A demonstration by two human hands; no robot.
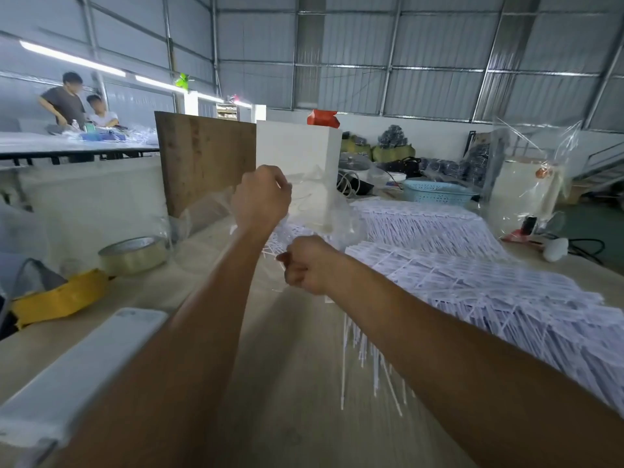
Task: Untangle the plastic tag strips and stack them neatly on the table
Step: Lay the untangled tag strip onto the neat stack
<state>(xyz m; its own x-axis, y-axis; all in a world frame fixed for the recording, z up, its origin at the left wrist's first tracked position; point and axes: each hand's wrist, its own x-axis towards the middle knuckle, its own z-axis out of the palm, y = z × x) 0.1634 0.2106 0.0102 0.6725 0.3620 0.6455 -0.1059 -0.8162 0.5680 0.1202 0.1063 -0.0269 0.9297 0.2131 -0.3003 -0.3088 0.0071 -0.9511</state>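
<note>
Reaching forward over the worktop (pixel 297 349), both bare forearms cross the middle of the view. Left hand (pixel 260 194): raised, fingers curled and pinched on a clear plastic bag (pixel 314 184), held above and just beyond the other hand. Right hand (pixel 309 265): lower, closed into a fist round a small bunch of white plastic tag strips (pixel 275 241) that shows between the two hands; whether it also grips the bag film cannot be told. Stacked tag strips (pixel 472 282): a long overlapping layer lying flat on the worktop to the right of the hands, running from beyond them back beside the right forearm, thin white tails fanning out under that forearm. Second batch of strips (pixel 422 221): farther off, beyond and right of the right hand. Clear tape roll (pixel 133 255): left of the left forearm, resting on the worktop. Yellow tape roll (pixel 60 298): left again, just beside the clear one. White flat device (pixel 81 373): near left, beside the left forearm. Brown board (pixel 202 160): upright beyond the left hand. White block (pixel 297 146): beside the board, behind the bag. Blue basket (pixel 435 192): well beyond the right hand. Two people (pixel 77 103): at a distant table, far left.
</note>
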